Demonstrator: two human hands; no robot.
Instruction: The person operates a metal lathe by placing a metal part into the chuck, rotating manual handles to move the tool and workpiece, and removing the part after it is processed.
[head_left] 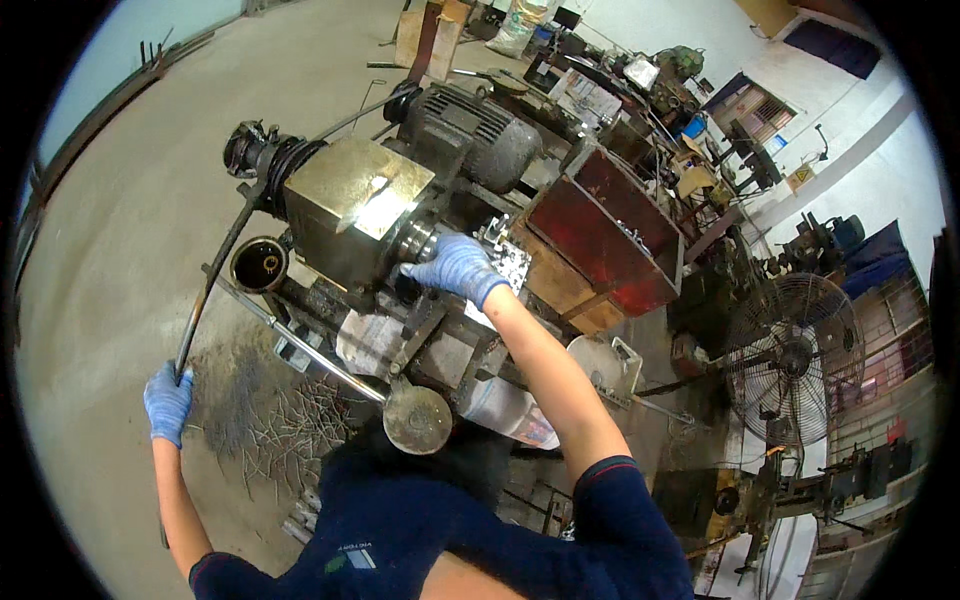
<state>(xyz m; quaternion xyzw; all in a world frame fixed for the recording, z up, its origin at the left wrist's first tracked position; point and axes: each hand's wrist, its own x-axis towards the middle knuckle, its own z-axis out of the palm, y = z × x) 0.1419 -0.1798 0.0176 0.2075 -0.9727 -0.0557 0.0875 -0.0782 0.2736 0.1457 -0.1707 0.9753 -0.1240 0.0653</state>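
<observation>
My left hand (168, 405), in a blue knit glove, is wrapped round the lower end of a long dark lever (222, 255). The lever slants up to the black clamp end of a greasy machine with a box-shaped metal housing (350, 180). At the machine's front, my right hand (455, 268), gloved alike, is closed right beside the round steel spindle nose (415, 243). Whatever its fingers hold is hidden behind the glove. Just beyond that hand sits a bright metal block (512, 262) with shiny bits on it.
A red metal bin (610, 225) stands right of the machine, behind it an electric motor (470, 130). A rod with a round disc end (417, 419) juts toward me. Thin metal scraps (295, 430) litter the floor at left. A caged fan (795, 355) stands at right.
</observation>
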